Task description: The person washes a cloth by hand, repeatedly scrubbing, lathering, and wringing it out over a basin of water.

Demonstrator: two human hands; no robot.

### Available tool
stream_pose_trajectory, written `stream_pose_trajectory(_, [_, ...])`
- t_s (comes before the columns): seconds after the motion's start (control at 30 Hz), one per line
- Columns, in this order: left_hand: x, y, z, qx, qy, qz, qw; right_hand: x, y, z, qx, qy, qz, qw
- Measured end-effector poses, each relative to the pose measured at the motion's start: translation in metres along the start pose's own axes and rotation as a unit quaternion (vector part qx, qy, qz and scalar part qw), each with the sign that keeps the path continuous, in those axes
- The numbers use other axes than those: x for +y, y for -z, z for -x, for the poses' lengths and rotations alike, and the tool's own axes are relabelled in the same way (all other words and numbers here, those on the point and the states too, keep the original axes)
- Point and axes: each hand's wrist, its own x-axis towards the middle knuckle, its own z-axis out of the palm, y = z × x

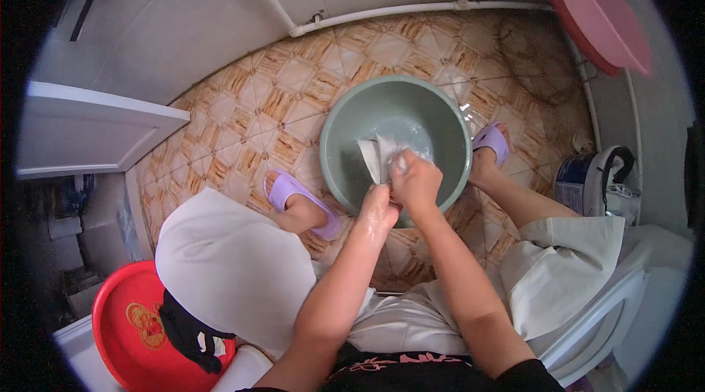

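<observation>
A white cloth (376, 158) is bunched between my two hands, its loose end sticking up over a grey-green basin (332, 164) on the floor. My left hand (379, 208) is closed on the lower part of the cloth, with wet suds on the wrist. Pressed close beside it, my right hand (417, 182) grips the cloth in a fist with white foam near the thumb. Foamy traces show on the inside of the basin. Between my fingers the cloth is hidden, and its exact kind cannot be made out.
My feet in purple slippers (302, 201) flank the basin on a patterned tile floor (294, 127). At lower left stands a red basin (121, 318) with a black garment (183, 329). Pink basins (606, 13) hang upper right. A white cabinet door (103, 127) juts out left.
</observation>
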Motion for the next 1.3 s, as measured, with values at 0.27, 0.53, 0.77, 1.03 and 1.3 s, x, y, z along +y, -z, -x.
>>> stream_pose_trajectory(0.27, [0.011, 0.024, -0.008, -0.193, 0.049, 0.142, 0.970, -0.048, 0.005, 0.037, -0.021, 0.077, -0.087, 0.993])
stream_pose_trajectory(0.53, [0.010, 0.016, -0.004, -0.231, 0.023, 0.071, 0.970, -0.017, 0.019, 0.007, 0.064, -0.102, -0.063, 0.991])
stream_pose_trajectory(0.77, [0.009, -0.016, 0.018, -0.039, -0.036, -0.022, 0.998, 0.037, 0.013, -0.019, 0.023, -0.186, 0.050, 0.981])
stream_pose_trajectory(1.03, [0.006, -0.002, 0.005, -0.540, -0.124, 0.263, 0.790, -0.036, 0.018, 0.009, -0.033, -0.030, -0.113, 0.993])
stream_pose_trajectory(1.3, [0.046, -0.039, 0.030, -0.086, -0.051, 0.050, 0.994, 0.002, 0.020, 0.007, 0.049, -0.057, -0.414, 0.907])
